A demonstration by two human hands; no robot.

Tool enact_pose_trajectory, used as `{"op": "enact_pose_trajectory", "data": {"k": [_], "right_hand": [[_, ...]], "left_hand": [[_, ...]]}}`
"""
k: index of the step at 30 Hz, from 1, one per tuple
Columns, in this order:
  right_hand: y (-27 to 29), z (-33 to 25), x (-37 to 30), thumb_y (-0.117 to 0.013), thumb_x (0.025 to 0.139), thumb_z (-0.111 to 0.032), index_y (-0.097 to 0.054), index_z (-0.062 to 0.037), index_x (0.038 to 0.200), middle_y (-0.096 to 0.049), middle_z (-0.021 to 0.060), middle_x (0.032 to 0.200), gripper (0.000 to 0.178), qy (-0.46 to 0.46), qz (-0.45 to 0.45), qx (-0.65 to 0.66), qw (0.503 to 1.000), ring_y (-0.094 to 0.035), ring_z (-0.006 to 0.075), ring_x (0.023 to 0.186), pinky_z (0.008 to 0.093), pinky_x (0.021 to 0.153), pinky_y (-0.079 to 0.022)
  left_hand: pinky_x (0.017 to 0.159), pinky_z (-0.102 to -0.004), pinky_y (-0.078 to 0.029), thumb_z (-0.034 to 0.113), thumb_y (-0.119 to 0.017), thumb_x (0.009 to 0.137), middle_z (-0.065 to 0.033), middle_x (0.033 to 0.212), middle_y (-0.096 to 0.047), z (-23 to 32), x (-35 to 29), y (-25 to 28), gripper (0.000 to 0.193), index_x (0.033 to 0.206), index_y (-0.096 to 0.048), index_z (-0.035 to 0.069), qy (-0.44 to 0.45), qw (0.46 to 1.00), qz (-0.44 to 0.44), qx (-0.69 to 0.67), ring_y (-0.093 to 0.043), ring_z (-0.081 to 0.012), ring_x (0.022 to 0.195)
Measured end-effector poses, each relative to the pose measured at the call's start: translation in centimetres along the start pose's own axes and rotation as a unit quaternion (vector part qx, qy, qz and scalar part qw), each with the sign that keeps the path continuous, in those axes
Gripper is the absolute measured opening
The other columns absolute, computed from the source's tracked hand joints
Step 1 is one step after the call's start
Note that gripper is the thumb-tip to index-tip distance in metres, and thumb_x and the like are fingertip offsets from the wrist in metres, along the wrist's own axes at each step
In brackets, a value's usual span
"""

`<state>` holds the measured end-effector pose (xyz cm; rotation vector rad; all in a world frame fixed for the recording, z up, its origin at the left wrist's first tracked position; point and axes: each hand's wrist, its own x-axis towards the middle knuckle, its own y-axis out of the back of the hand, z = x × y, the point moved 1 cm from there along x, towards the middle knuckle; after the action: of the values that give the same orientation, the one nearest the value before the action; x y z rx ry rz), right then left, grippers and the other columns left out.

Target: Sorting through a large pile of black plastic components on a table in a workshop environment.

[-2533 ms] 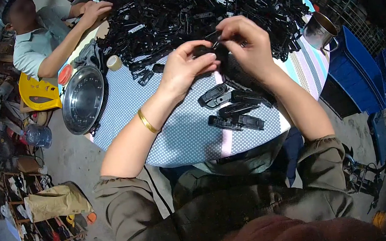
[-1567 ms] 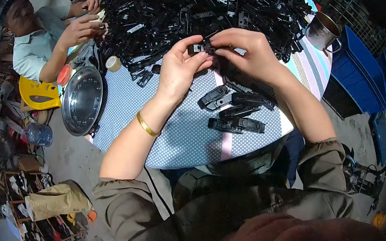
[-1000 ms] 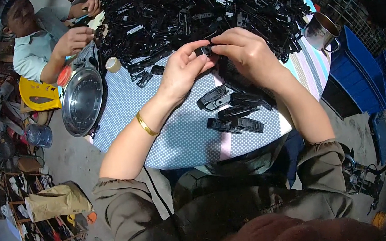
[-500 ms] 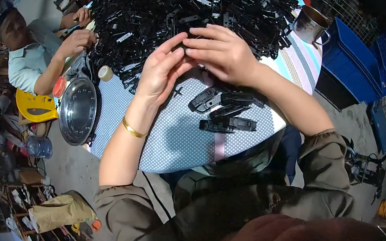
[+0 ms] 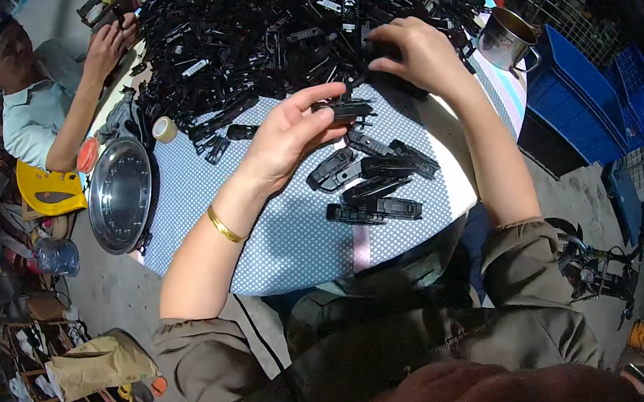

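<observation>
Our left hand (image 5: 285, 137) pinches a black part (image 5: 349, 108) near the heap (image 5: 260, 38); right hand (image 5: 426, 55), fingers apart, at its edge. Looks early: small cluster (image 5: 373, 171) nearer us, bulk heaped.

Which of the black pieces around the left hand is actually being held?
The black piece between the thumb and fingers of the left hand; the clustered pieces nearer the wearer lie on the tablecloth.

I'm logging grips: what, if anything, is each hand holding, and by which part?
The left hand holds a black piece by its left end; the other sticks out. Whether the right hand holds anything cannot be told.
</observation>
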<state>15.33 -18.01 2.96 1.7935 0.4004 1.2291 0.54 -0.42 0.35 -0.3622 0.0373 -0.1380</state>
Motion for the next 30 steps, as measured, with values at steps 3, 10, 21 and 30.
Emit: {"op": "enact_pose_trajectory", "data": {"k": [3, 10, 21, 30], "right_hand": [[-0.4, -0.7, 0.2, -0.069, 0.070, -0.021, -0.062, -0.0084, 0.099, -0.061, 0.0102, 0.081, 0.032, -0.027, -0.014, -0.032, 0.999, -0.058, 0.0285, 0.082, 0.0374, 0.071, -0.047], [-0.8, -1.4, 0.2, -0.058, 0.075, -0.001, -0.058, -0.0033, 0.098, -0.064, 0.0106, 0.093, 0.023, -0.083, 0.077, 0.213, 0.970, -0.064, 0.0182, 0.081, 0.0270, 0.072, -0.050], [-1.0, -6.1, -0.5, -0.061, 0.068, 0.003, -0.063, -0.0006, 0.089, -0.063, 0.0125, 0.092, 0.022, 0.193, 0.024, 0.182, 0.964, -0.062, 0.0289, 0.080, 0.0334, 0.069, -0.051], [-0.6, -6.1, -0.6, -0.065, 0.066, -0.001, -0.062, -0.0008, 0.092, -0.062, 0.0130, 0.095, 0.026, 0.224, 0.041, 0.176, 0.958, -0.060, 0.0276, 0.083, 0.0331, 0.070, -0.050]], "left_hand": [[0.086, -0.0260, -0.047, 0.008, -0.050, 0.088, -0.0108, 0.107, -0.058, -0.8, 0.3, -0.4, 0.036, 0.122, -0.043, -0.002, 0.005, 1.000, -0.015, 0.021, -0.059, -0.0142, 0.092], [0.077, -0.0230, -0.049, 0.007, -0.046, 0.089, -0.0101, 0.099, -0.060, -0.5, 0.7, 0.5, 0.033, 0.120, -0.044, -0.004, -0.049, 0.991, 0.104, 0.067, -0.059, -0.0121, 0.085], [0.086, -0.0306, -0.050, 0.005, -0.038, 0.092, -0.0132, 0.105, -0.056, -0.6, 0.5, 0.7, 0.032, 0.122, -0.040, -0.005, 0.002, 0.992, 0.122, -0.037, -0.060, -0.0185, 0.090], [0.083, -0.0282, -0.051, 0.008, -0.036, 0.093, -0.0124, 0.102, -0.055, -0.2, 0.4, 0.5, 0.033, 0.122, -0.039, -0.007, -0.018, 0.989, 0.145, -0.034, -0.059, -0.0175, 0.089]]}}
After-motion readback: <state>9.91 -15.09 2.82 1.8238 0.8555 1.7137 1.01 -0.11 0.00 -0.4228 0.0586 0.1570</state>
